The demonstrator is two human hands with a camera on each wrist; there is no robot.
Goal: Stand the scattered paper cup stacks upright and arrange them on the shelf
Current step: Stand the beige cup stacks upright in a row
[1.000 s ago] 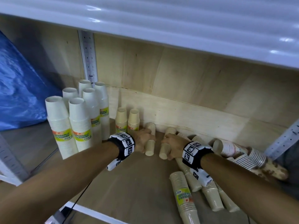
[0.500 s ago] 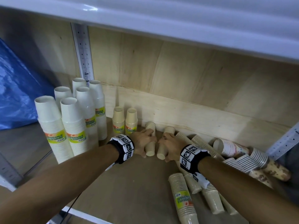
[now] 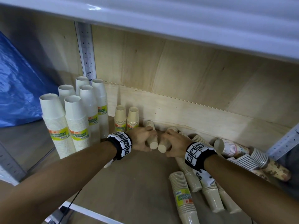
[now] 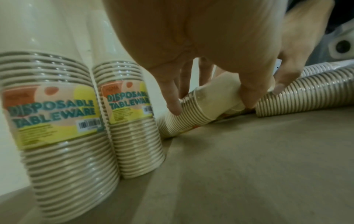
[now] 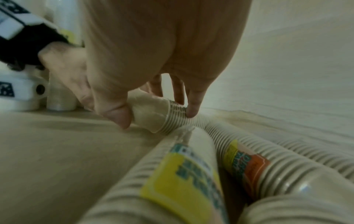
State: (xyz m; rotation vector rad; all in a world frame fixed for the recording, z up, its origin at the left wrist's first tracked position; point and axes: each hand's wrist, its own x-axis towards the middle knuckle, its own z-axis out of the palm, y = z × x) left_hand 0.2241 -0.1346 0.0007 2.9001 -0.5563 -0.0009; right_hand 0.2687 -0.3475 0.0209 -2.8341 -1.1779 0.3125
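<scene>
Two small beige cup stacks lie side by side near the shelf's back wall. My left hand (image 3: 145, 140) grips the left lying stack (image 3: 152, 140), thumb and fingers curled round it (image 4: 201, 109). My right hand (image 3: 172, 143) grips the right lying stack (image 3: 162, 147) the same way (image 5: 153, 112). Both stacks still touch the shelf board (image 3: 129, 183). Two small beige stacks (image 3: 127, 118) stand upright just left of my hands. Several tall white stacks (image 3: 76, 120) stand upright at the far left.
More beige stacks (image 3: 184, 194) lie scattered under my right forearm. Patterned stacks (image 3: 242, 151) lie at the right by a metal upright (image 3: 284, 143). A white shelf (image 3: 178, 18) hangs low overhead. A blue bag (image 3: 17, 81) sits at the left.
Both hands have closed tighter round the two lying stacks and drawn their near ends together; the stacks' near ends look slightly raised. My head has shifted a little.
</scene>
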